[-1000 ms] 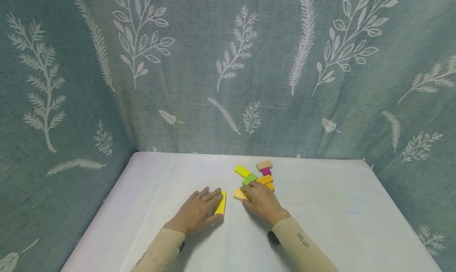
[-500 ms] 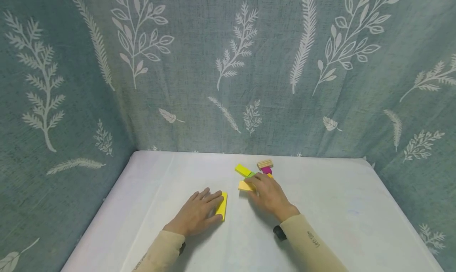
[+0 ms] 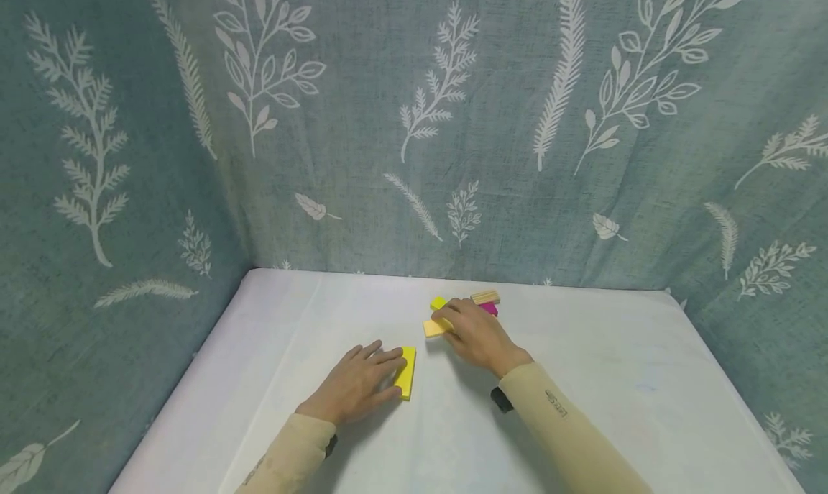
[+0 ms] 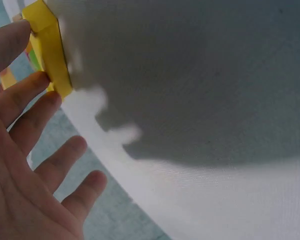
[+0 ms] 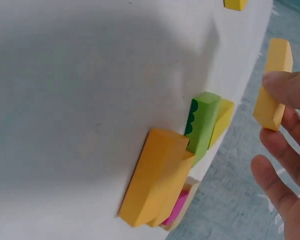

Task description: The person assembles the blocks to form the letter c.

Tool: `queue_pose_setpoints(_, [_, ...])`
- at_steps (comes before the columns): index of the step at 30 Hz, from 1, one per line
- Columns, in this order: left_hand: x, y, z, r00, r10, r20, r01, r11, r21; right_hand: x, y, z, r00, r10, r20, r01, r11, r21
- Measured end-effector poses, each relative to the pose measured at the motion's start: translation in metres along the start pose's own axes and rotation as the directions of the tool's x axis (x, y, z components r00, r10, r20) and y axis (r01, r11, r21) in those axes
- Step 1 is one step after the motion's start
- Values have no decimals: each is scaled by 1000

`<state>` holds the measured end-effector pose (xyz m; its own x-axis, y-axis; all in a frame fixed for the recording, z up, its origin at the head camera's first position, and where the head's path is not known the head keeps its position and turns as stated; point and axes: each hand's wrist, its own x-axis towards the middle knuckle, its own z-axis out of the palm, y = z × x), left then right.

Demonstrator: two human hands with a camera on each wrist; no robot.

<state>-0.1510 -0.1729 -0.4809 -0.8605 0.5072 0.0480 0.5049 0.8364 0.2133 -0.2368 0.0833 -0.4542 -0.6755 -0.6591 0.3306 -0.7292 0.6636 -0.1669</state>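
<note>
My left hand (image 3: 356,385) lies beside a bright yellow block (image 3: 406,373) on the white table, fingers spread and nearly straight. In the left wrist view its thumb and first fingertips touch the near side of that yellow block (image 4: 52,55), while the other two fingers (image 4: 85,197) stand free of it. My right hand (image 3: 480,336) pinches a pale orange block (image 3: 435,328) between thumb and fingers. Seen from the right wrist, this pale orange block (image 5: 275,87) is raised off the table, apart from the other blocks.
Below and behind the right hand lies a cluster: orange blocks (image 5: 152,180), a green block (image 5: 205,120) with a scalloped dark edge, a yellow block (image 3: 438,303), a magenta block (image 3: 489,308) and a striped wooden block (image 3: 486,297). A leaf-patterned curtain (image 3: 362,120) borders the table.
My right hand has lifted the pale orange block and carried it away from me, toward the far blocks, then slightly left. The left hand and its yellow block stay almost in place.
</note>
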Motion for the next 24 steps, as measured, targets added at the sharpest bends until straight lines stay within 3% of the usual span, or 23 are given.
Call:
queue_pose_setpoints(7, [0, -2, 0, 1000, 16, -20, -16, 1000, -11, 15, -1, 9, 999, -16, 46, 13, 998, 56])
queue_pose_setpoints(24, [2, 0, -1, 1000, -5, -3, 5, 1000, -6, 24, -3, 29, 985, -57, 164, 48, 997, 60])
